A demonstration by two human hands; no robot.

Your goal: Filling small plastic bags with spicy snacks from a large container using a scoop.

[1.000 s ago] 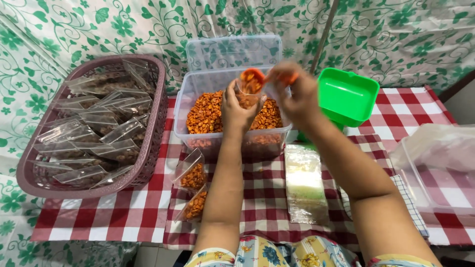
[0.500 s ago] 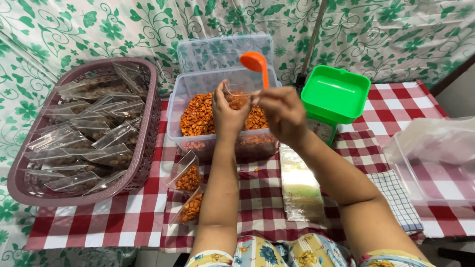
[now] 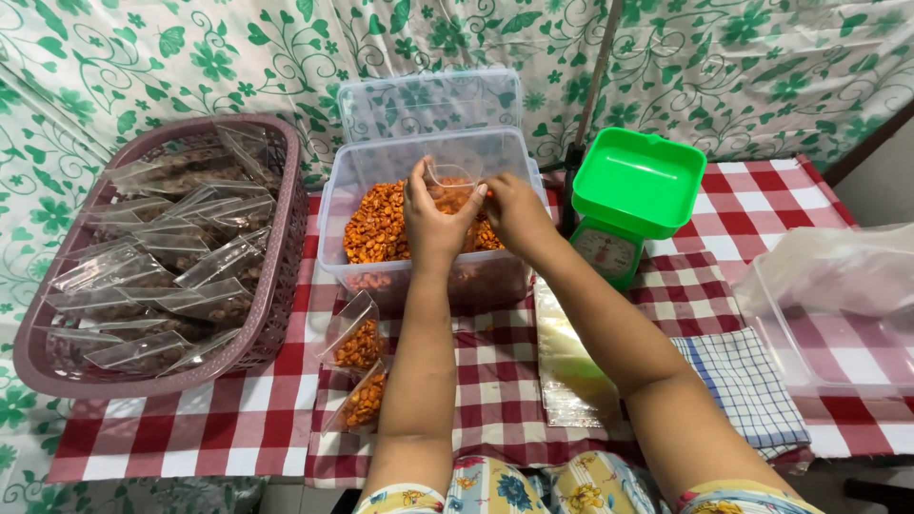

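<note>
My left hand [image 3: 433,224] and my right hand [image 3: 514,209] are raised over a clear plastic tub [image 3: 333,195] of orange snack pieces [image 3: 376,228]. Together they hold a small clear plastic bag [image 3: 449,179] by its mouth, the left hand on its left edge and the right hand on its right. The bag hangs above the snacks and has some orange pieces in it. Two filled small bags [image 3: 357,341] lie on the checked tablecloth in front of the tub, left of my left forearm.
A mauve basket [image 3: 281,286] with several packed clear bags stands at the left. A green kitchen scale [image 3: 636,186] stands right of the tub. A stack of empty bags [image 3: 566,366], a checked cloth [image 3: 747,381] and a clear container [image 3: 838,324] lie to the right. The tub's lid [image 3: 428,100] leans behind it.
The orange scoop that my right hand held up over the tub is gone from view. Both hands have come together on the bag's mouth, lower over the snacks.
</note>
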